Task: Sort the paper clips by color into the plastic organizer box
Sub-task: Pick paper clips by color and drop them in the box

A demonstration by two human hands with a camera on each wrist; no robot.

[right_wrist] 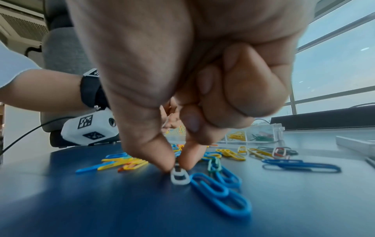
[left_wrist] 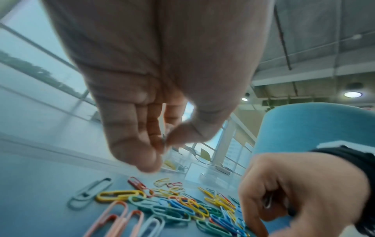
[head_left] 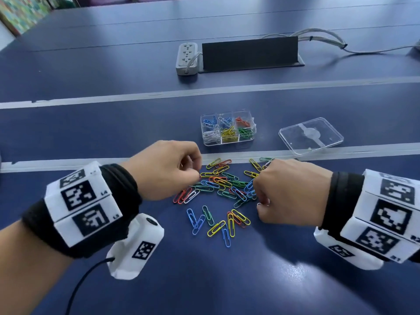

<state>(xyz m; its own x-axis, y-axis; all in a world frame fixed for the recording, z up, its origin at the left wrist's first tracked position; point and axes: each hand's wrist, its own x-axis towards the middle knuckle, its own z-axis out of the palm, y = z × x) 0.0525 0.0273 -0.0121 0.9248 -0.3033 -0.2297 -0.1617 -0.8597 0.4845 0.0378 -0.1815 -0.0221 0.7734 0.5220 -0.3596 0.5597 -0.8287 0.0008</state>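
A loose pile of paper clips [head_left: 222, 189] in red, blue, green, yellow and white lies on the dark blue table between my hands. Beyond it stands the clear organizer box [head_left: 227, 143], with clips sorted by color in its compartments. My left hand [head_left: 197, 176] hovers over the pile's left edge, with thumb and finger pinching a thin pale clip [left_wrist: 164, 141]. At the pile's right side, my right hand [right_wrist: 178, 166] has its thumb and forefinger tips pinching a white clip [right_wrist: 179, 175] that lies on the table. Blue clips [right_wrist: 221, 194] lie right beside it.
The box's clear lid [head_left: 311, 135] lies to its right. Farther back are a grey power strip [head_left: 186, 58], a black cable cover [head_left: 250, 53] and grey cables [head_left: 329, 39]. Pale seams [head_left: 91, 163] cross the table.
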